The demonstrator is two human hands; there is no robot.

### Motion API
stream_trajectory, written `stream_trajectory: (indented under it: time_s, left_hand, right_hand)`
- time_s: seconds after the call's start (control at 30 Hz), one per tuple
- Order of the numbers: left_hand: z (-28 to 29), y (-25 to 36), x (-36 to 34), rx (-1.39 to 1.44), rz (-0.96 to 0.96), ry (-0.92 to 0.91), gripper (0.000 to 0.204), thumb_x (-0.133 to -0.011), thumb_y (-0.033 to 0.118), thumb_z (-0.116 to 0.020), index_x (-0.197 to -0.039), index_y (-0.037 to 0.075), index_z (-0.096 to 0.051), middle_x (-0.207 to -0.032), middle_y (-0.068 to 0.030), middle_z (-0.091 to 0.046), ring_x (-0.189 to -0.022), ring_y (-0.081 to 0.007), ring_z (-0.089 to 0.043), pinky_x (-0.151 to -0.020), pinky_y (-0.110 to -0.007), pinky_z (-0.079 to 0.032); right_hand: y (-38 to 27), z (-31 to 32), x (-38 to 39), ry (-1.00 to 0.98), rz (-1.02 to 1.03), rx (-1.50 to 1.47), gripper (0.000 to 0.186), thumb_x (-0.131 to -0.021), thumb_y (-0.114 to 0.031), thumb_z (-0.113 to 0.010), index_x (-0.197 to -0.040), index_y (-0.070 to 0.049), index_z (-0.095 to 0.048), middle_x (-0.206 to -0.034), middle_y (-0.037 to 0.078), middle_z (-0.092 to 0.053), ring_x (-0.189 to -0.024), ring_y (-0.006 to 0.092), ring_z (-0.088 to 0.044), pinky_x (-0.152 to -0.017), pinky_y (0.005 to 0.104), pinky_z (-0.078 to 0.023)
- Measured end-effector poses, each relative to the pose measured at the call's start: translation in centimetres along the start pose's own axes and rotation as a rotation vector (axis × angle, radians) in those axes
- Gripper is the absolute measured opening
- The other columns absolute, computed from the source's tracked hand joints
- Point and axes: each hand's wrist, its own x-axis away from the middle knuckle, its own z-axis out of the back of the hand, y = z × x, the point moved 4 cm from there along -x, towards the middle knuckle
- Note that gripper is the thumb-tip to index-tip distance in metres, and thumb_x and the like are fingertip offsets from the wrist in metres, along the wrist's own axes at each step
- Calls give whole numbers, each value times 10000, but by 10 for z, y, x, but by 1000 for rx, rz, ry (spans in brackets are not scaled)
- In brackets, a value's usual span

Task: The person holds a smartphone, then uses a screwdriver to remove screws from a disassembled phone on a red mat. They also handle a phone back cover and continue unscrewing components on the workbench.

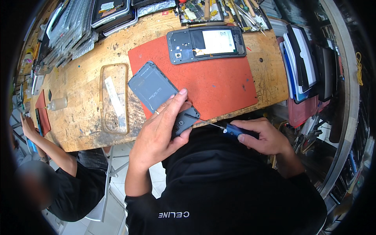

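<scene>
My left hand (160, 123) grips a dark phone back cover (150, 86) by its lower end, fingers across its inner face and thumb at the edge near the camera holes. The cover is tilted over the red mat's near edge. My right hand (264, 135) is closed round a blue-handled tool (233, 132) with a thin metal shaft. The shaft's tip touches or lies just over the cover's lower corner; I cannot tell which. Farther off, an opened phone (184, 43) with a white-labelled battery lies on the red mat (223, 84).
A clear yellowed phone case (103, 90) lies left of the mat on the wooden table (74, 113). Trays of tools (207, 9) stand at the back, bubble-wrapped packs (72, 33) at the far left. Stacked tablets (299, 64) line the right. Another person (80, 180) sits on the left.
</scene>
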Motion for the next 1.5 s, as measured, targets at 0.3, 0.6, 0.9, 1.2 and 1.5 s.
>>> stream_trajectory:
  time_s: [0.3,0.6,0.9,1.2,1.5]
  left_hand:
    - [6,-4,0,74,-4,-81,973,-796,-20,-846,-1643,5,-368,-1294,-221,-739,-1302,-387,-690,-1120,-462,-531]
    - [23,-10,25,47,-14,-141,868,-800,31,-859,-1574,17,-467,-1295,-190,-715,-1236,-407,-689,-1150,-533,-516]
    - [-18,22,26,-462,391,370,953,-720,381,-960,-1514,61,-543,-1394,-268,-501,-1255,-440,-507,-1056,-561,-418]
    - [18,-5,68,-190,233,106,754,-720,183,-923,-1409,15,-666,-1494,-223,-610,-1433,-462,-542,-1192,-554,-427]
    - [21,-6,67,-169,193,161,716,-699,194,-936,-1338,-45,-718,-1432,-239,-682,-1414,-463,-585,-1182,-543,-458]
  right_hand:
    - [-2,5,3,20,-2,4,496,-1035,-187,-694,-1443,88,-625,-1067,243,-785,-878,249,-777,-791,355,-592]
    - [-1,15,15,46,-65,-78,476,-1034,-136,-688,-1448,87,-619,-988,179,-779,-798,199,-741,-725,321,-566]
    - [-5,4,-3,24,192,-53,492,-1022,-96,-680,-1479,69,-598,-1059,177,-763,-869,193,-736,-806,319,-565]
    - [-14,-15,-17,-176,132,0,495,-1021,-140,-699,-1457,75,-605,-1123,227,-765,-963,265,-763,-870,357,-574]
    - [-12,-38,-19,-207,136,44,479,-1046,-155,-682,-1452,88,-606,-1069,217,-756,-921,280,-757,-829,362,-577]
